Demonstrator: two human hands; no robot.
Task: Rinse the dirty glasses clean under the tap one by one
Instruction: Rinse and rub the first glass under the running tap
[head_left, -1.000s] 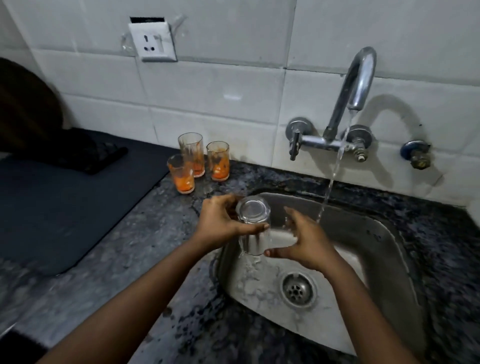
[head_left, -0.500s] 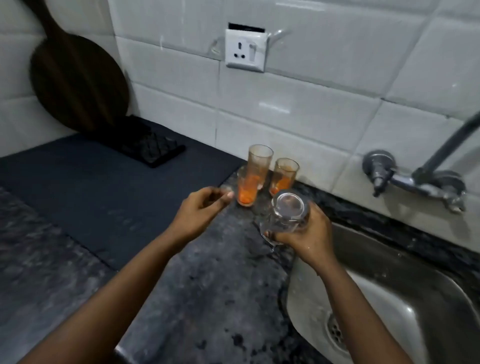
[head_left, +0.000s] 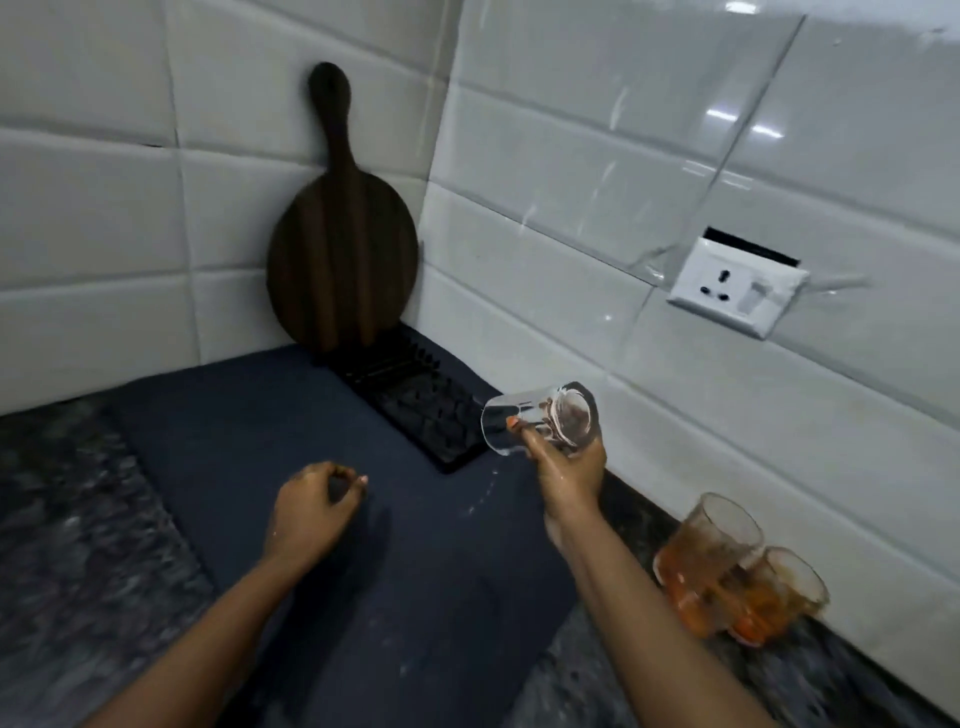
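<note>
My right hand (head_left: 569, 467) grips a clear rinsed glass (head_left: 540, 418), tilted on its side with its base toward me, above the dark blue mat (head_left: 322, 493) near the black ridged rack (head_left: 421, 410). My left hand (head_left: 311, 506) hovers over the mat with its fingers loosely curled and nothing in it. The dirty glasses (head_left: 727, 566) with orange residue stand together on the speckled counter at the lower right, by the wall. The tap and sink are out of view.
A round dark wooden board (head_left: 340, 260) leans in the tiled corner behind the rack. A white wall socket (head_left: 735, 288) sits on the right wall. Speckled stone counter (head_left: 67, 519) lies left of the mat.
The view has swung left, away from the sink. My right hand has carried the clear glass left from the sink edge to above the mat; my left hand has let go and moved left.
</note>
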